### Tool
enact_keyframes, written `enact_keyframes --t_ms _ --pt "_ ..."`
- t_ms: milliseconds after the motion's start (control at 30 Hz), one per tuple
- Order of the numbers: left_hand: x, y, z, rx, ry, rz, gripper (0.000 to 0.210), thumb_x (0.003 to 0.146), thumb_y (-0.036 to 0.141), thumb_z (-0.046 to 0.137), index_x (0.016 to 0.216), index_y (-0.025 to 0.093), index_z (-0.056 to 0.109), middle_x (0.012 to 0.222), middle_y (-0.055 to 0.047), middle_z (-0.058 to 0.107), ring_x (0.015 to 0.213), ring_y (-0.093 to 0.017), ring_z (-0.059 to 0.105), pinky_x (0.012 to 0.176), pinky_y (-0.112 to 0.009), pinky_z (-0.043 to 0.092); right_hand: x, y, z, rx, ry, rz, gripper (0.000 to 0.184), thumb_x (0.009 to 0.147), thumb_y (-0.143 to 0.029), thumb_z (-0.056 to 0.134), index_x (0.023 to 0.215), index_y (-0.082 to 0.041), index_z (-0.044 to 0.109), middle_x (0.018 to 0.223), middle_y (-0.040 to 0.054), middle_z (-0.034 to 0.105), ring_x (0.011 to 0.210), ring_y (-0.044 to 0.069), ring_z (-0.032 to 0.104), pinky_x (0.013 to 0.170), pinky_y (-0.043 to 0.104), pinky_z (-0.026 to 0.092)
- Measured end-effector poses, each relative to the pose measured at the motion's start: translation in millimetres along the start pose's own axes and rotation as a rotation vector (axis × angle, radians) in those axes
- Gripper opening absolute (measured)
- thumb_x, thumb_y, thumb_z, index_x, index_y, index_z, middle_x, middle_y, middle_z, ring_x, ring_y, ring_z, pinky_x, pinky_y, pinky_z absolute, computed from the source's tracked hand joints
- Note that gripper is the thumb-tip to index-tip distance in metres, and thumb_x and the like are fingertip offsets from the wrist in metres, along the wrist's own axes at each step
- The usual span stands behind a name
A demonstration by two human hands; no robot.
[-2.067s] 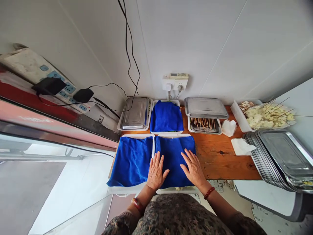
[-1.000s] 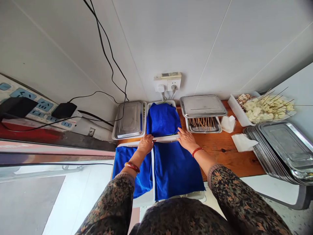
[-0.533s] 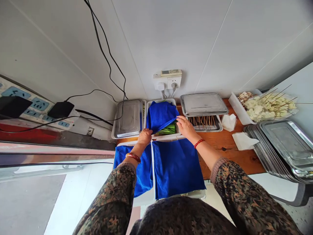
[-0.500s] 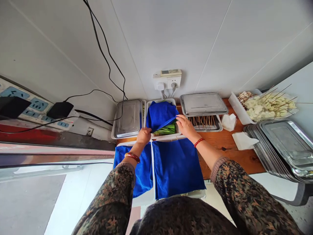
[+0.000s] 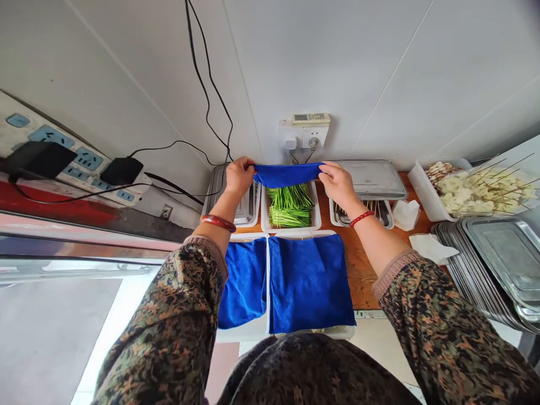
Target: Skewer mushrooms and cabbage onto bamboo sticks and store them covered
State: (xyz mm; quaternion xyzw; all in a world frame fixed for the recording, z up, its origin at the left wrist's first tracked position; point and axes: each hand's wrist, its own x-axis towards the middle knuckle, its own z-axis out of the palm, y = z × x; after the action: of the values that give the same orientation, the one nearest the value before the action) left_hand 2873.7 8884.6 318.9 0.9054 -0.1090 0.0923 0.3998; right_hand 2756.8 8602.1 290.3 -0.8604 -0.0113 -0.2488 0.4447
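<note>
A blue cloth is stretched between my two hands above the back of a white bin. My left hand is closed on its left corner, and my right hand pinches the right corner. Beneath the cloth, the white bin holds bundles of thin green stalks, partly hidden at the back. Closer to me, two more blue cloths lie flat over white bins: one on the left and a wider one on the right.
Lidded metal trays flank the bin, one tray with skewers under it. Farther right are a bin of skewered pale food, paper tissues and a stack of metal trays. Black cables hang by the left wall. A socket sits behind.
Both hands have raised the blue cloth and carried it toward the wall, uncovering the green stalks. The view has shifted slightly.
</note>
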Motion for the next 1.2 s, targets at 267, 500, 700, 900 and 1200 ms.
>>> enact_keyframes --t_ms 267,500,700,900,1200 --pt "-12 17 -17.0 0.142 -0.079 0.041 0.031 0.078 0.013 0.047 0.096 0.01 0.072 0.08 -0.006 0.071 0.076 -0.017 0.065 0.079 -0.028 0.051 -8 -13 -13 -0.012 -0.002 -0.007 0.029 0.089 -0.031 0.057 0.107 -0.015 0.073 0.124 0.0143 0.068 0.112 0.025 0.065 0.096 0.042 0.056" --pt "-99 -21 -12.1 0.272 -0.303 0.092 0.03 0.079 0.012 0.049 0.093 0.017 0.074 0.09 -0.005 0.075 0.086 -0.019 0.068 0.086 -0.029 0.052 -99 4 -11 -0.179 -0.278 -0.024 0.029 0.094 -0.028 0.053 0.113 -0.017 0.071 0.131 0.0139 0.064 0.121 0.025 0.061 0.106 0.044 0.048" --pt "-174 -55 12.6 0.373 -0.482 0.136 0.032 0.079 0.007 0.052 0.102 0.016 0.073 0.107 -0.012 0.073 0.101 -0.024 0.067 0.097 -0.037 0.051 -153 27 -4 -0.319 -0.539 0.01 0.022 0.09 -0.019 0.058 0.103 -0.02 0.075 0.119 0.0119 0.071 0.108 0.025 0.068 0.1 0.043 0.052" --pt "-204 -56 34.7 0.427 -0.507 0.217 0.045 0.082 0.012 0.058 0.127 0.019 0.062 0.144 -0.014 0.053 0.131 -0.03 0.051 0.112 -0.048 0.039 -156 9 12 -0.389 -0.566 -0.002 0.036 0.093 -0.02 0.056 0.129 -0.016 0.061 0.141 0.0166 0.056 0.128 0.028 0.055 0.109 0.046 0.042" --pt "-203 -62 45.3 0.414 -0.49 0.284 0.042 0.084 0.02 0.051 0.125 0.012 0.061 0.137 -0.018 0.058 0.129 -0.032 0.055 0.109 -0.051 0.043 -154 -13 16 -0.466 -0.584 0.032 0.026 0.09 -0.021 0.064 0.115 -0.016 0.063 0.13 0.0147 0.062 0.12 0.026 0.058 0.103 0.042 0.045"
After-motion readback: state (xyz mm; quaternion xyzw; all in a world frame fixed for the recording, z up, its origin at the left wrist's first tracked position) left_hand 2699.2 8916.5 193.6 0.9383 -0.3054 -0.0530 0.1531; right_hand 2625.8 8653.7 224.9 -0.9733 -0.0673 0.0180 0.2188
